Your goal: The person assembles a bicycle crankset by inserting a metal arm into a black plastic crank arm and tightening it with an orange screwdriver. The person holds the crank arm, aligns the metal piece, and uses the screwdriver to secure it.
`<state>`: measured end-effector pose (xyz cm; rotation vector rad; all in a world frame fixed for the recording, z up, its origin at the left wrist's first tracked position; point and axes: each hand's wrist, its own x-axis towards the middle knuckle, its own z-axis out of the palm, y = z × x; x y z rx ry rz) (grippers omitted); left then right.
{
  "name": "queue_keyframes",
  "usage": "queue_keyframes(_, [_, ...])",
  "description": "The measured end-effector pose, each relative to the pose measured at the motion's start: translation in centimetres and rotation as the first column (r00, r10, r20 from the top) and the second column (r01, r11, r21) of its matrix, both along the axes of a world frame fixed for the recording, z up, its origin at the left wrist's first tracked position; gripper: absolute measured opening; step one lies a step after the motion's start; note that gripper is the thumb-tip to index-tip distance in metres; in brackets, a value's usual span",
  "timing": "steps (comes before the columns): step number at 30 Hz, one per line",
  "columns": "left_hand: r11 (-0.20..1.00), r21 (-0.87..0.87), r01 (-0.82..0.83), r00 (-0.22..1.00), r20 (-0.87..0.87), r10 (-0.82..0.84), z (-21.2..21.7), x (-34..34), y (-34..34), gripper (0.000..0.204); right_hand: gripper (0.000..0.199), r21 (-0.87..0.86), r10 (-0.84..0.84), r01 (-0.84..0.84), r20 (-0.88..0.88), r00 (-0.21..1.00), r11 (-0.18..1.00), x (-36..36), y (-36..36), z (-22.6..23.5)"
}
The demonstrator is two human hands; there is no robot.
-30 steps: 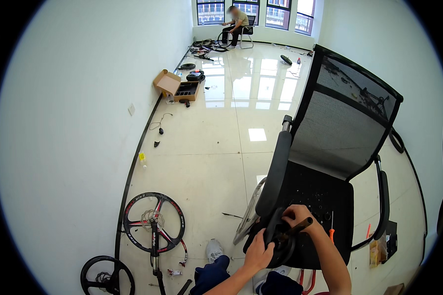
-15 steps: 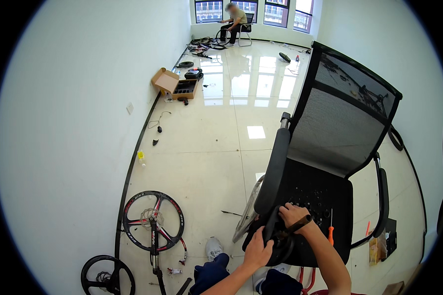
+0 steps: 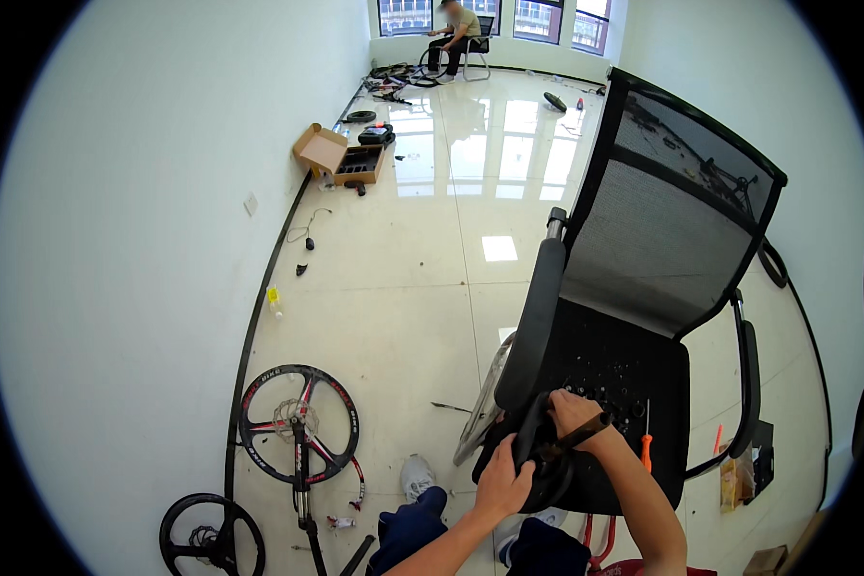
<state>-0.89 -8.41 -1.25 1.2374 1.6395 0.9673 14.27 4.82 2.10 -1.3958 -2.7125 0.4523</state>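
Over the front of the black chair seat [image 3: 658,461], my hands hold what looks like a black bicycle saddle [image 3: 531,427] with a dark seat post [image 3: 584,431] sticking out toward the right. My left hand [image 3: 504,480] is closed on its near left side, thumb on top. My right hand [image 3: 571,415] grips its far side, with the post crossing the right wrist. The underside is mostly hidden by my hands and shadow. Small dark loose parts [image 3: 624,396] lie on the seat beyond my hands. An orange-handled screwdriver [image 3: 646,451] rests to their right.
The chair's left armrest [image 3: 531,326] rises beside my hands; its mesh back [image 3: 658,250] stands beyond. On the floor at left lie a bicycle wheel with fork [image 3: 300,422] and another wheel [image 3: 211,542]. An open cardboard box [image 3: 357,165] lies farther off. A seated person [image 3: 459,38] works by the windows.
My right hand has shifted slightly along the far side of the saddle, and the seat post has tipped a little. The left hand keeps its hold. The whole view has moved slightly.
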Motion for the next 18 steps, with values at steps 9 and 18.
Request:
queue_keyframes(9, [1.0, -0.007, 0.001, 1.0, 0.002, -0.001, 0.0, 0.0, -0.1, 0.064, 0.015, -0.199, -0.102, 0.078, -0.111, 0.989, 0.977, 0.4, 0.4, 0.7])
queue_keyframes(18, [1.0, 0.008, -0.003, 1.0, 0.008, 0.003, 0.5, -0.1, 0.2, 0.063, 0.024, -0.045, -0.036, 0.039, 0.066, 0.997, 0.998, -0.4, 0.1, 1.1])
